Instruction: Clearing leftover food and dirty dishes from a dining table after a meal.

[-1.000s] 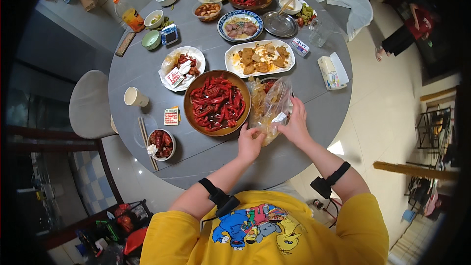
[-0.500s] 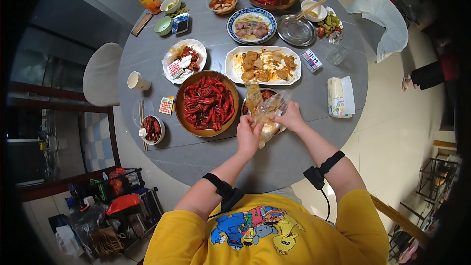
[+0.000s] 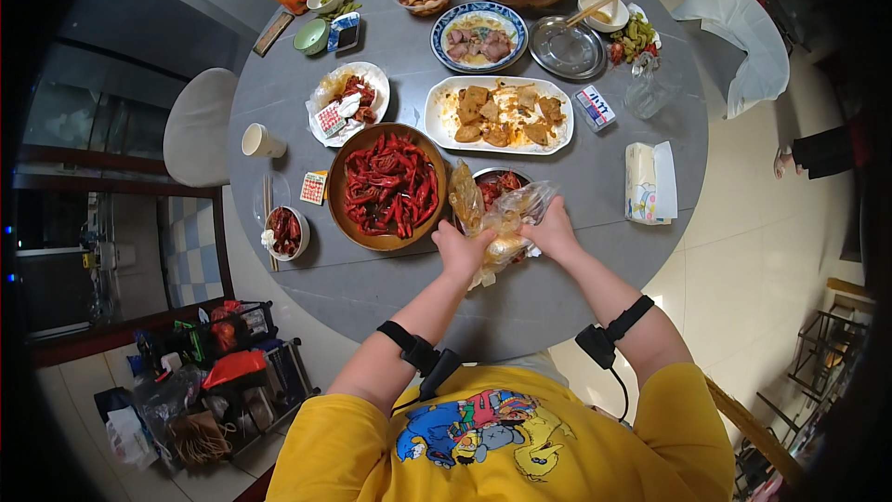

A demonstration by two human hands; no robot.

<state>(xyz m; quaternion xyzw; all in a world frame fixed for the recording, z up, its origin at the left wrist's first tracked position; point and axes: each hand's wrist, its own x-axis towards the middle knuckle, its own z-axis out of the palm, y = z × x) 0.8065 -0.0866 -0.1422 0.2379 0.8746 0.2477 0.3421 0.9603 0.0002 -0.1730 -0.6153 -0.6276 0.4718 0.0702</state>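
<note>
Both my hands grip a crumpled piece of thin clear plastic (image 3: pixel 506 223) with orange stains, its ends sticking up and out. Its exact kind is hard to make out. My left hand (image 3: pixel 460 247) pinches the near left side, and my right hand (image 3: pixel 556 231) is closed on the right side. Just behind and partly under the plastic sits a round bowl with red crayfish pieces (image 3: pixel 502 182). Close to my left hand stands a large brown bowl (image 3: pixel 337 214) heaped with whole red crayfish. Beyond my hands lies a white rectangular plate (image 3: pixel 437 135) with brown food slices.
On the round grey table (image 3: pixel 372 302) are a paper cup (image 3: pixel 263 141), a small bowl of shells (image 3: pixel 286 232), a tissue pack (image 3: pixel 639 181), a glass (image 3: pixel 643 93) and a small box (image 3: pixel 596 109). Several dishes stand farther back. Chairs flank the table; a person's leg shows right.
My hands have spread slightly apart, with the left one shifting left. The plastic is pulled wider, and more of the bowl behind it shows. The whole view has shifted a little.
</note>
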